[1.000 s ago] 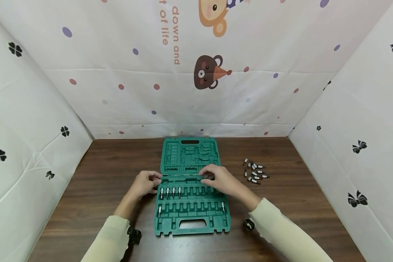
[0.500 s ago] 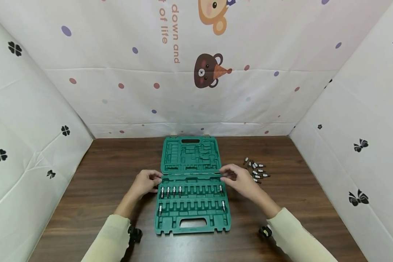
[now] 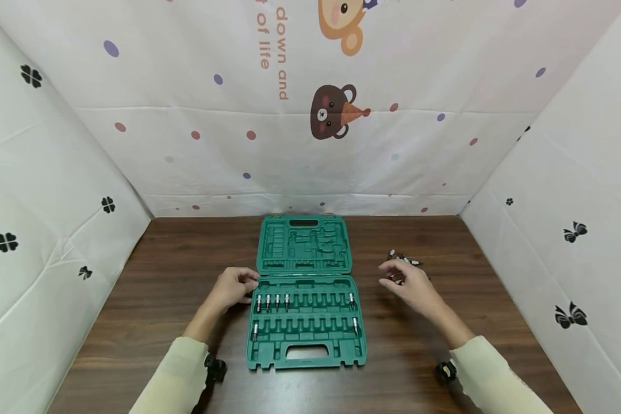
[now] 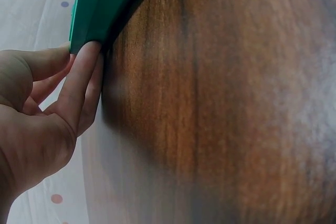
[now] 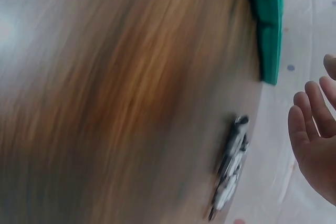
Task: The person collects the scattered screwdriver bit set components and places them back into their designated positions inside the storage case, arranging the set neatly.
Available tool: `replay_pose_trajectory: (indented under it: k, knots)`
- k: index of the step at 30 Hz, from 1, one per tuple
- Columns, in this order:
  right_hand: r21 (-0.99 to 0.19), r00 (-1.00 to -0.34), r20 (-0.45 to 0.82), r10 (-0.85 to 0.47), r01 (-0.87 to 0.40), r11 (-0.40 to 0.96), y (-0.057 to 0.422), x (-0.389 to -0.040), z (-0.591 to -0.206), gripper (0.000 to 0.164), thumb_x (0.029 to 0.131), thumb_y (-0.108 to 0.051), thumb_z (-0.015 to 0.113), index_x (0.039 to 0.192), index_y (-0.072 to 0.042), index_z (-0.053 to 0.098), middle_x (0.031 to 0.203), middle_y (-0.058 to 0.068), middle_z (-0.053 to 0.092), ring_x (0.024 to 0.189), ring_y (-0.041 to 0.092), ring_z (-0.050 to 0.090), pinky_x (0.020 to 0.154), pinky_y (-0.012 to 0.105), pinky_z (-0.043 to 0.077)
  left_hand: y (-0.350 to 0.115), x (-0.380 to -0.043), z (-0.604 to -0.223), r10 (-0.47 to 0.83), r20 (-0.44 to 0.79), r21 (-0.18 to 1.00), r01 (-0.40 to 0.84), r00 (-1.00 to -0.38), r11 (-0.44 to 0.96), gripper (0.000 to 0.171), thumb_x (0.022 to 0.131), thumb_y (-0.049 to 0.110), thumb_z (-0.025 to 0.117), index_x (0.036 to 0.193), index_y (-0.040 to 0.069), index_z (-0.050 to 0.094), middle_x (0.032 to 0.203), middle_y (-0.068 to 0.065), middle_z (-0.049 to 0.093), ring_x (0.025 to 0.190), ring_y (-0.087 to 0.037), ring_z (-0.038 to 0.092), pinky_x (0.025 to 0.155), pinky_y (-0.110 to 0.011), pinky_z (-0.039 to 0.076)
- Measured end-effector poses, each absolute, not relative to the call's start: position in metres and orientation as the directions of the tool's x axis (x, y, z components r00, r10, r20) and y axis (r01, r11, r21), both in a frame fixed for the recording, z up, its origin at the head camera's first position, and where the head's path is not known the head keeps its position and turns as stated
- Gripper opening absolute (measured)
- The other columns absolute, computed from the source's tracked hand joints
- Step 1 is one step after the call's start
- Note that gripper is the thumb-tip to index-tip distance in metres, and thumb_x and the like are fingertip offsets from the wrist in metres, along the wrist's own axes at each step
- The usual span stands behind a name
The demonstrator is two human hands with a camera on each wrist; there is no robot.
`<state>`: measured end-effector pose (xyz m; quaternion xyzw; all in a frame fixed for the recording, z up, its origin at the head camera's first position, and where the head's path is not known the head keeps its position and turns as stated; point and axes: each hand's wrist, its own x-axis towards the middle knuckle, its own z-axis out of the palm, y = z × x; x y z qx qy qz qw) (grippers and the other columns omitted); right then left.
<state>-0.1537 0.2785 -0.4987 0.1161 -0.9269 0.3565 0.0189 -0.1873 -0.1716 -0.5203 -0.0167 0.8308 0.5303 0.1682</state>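
An opened green plastic tool case point(image 3: 307, 361) lies on the table. Several silver bit sockets point(image 3: 287, 302) with dark tips stand at the left of its upper row. Another stands at that row's right end, and the lower row has one at each end. At the case's left side my left hand point(image 3: 231, 288) grips its edge; the thumb is at the rim and the fingers are against the side wall point(image 4: 107, 9). My right hand point(image 3: 413, 286) hovers with relaxed, parted fingers over a loose pile of bit sockets point(image 5: 231, 163), partly hiding it in the head view.
The moulded lid point(image 3: 304, 244) of the case lies folded back towards the rear wall. Brown wooden table point(image 3: 186, 247) surrounds the case. White printed sheeting point(image 3: 269, 144) rises behind the table and on both sides.
My right hand has moved right, from above the case to the loose pile, uncovering the socket at the upper row's right end. My left hand stays at the case's edge.
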Motion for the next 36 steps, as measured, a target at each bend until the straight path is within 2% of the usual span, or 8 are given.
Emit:
replay_pose_trajectory:
  k: [4, 7, 14, 23, 36]
  knots:
    - [-0.626, -0.973, 0.127, -0.194, -0.230, 0.745, 0.293, -0.154, -0.503, 0.030, 0.094, -0.018, 0.078, 0.121, -0.008, 0.070, 0.112, 0.010, 0.071, 0.100, 0.027, 0.070, 0.083, 0.045, 0.061, -0.171, -0.187, -0.519, 0.153, -0.295, 0.876, -0.202, -0.943, 0.438, 0.022, 0.102, 0.001, 0.061, 0.121, 0.001, 0.072, 0.099, -0.014, 0.066, 0.086, -0.020, 0.067, 0.070, -0.037, 0.066]
    - [-0.607, -0.972, 0.132, -0.193, -0.233, 0.760, 0.302, -0.155, -0.506, 0.029, 0.093, -0.017, 0.080, 0.118, -0.008, 0.071, 0.110, 0.009, 0.071, 0.100, 0.028, 0.070, 0.083, 0.046, 0.061, -0.172, -0.187, -0.517, 0.152, -0.294, 0.875, -0.201, -0.944, 0.441, 0.022, 0.102, 0.001, 0.061, 0.121, 0.001, 0.072, 0.099, -0.014, 0.066, 0.085, -0.020, 0.067, 0.070, -0.036, 0.066]
    - [-0.547, -0.971, 0.125, -0.202, -0.237, 0.803, 0.319, -0.154, -0.514, 0.028, 0.090, -0.015, 0.082, 0.116, -0.010, 0.072, 0.109, 0.006, 0.072, 0.101, 0.026, 0.069, 0.084, 0.045, 0.059, -0.172, -0.189, -0.518, 0.153, -0.299, 0.874, -0.207, -0.942, 0.439, 0.021, 0.102, 0.001, 0.062, 0.120, 0.001, 0.073, 0.099, -0.015, 0.066, 0.085, -0.021, 0.068, 0.069, -0.036, 0.066]
    - [-0.470, -0.966, 0.138, -0.218, -0.257, 0.844, 0.331, -0.152, -0.524, 0.030, 0.083, -0.016, 0.088, 0.108, -0.010, 0.073, 0.102, 0.003, 0.071, 0.093, 0.021, 0.069, 0.078, 0.040, 0.059, -0.171, -0.187, -0.519, 0.148, -0.300, 0.876, -0.211, -0.942, 0.433, 0.021, 0.102, 0.001, 0.062, 0.121, -0.001, 0.072, 0.100, -0.016, 0.066, 0.084, -0.021, 0.068, 0.069, -0.037, 0.065]
    - [-0.412, -0.964, 0.121, -0.237, -0.266, 0.871, 0.331, -0.159, -0.528, 0.020, 0.085, -0.010, 0.085, 0.099, -0.009, 0.072, 0.096, 0.004, 0.069, 0.086, 0.019, 0.068, 0.072, 0.037, 0.059, -0.171, -0.188, -0.522, 0.152, -0.290, 0.882, -0.202, -0.945, 0.426, 0.021, 0.102, 0.002, 0.062, 0.121, 0.000, 0.072, 0.100, -0.015, 0.066, 0.085, -0.019, 0.067, 0.069, -0.036, 0.065]
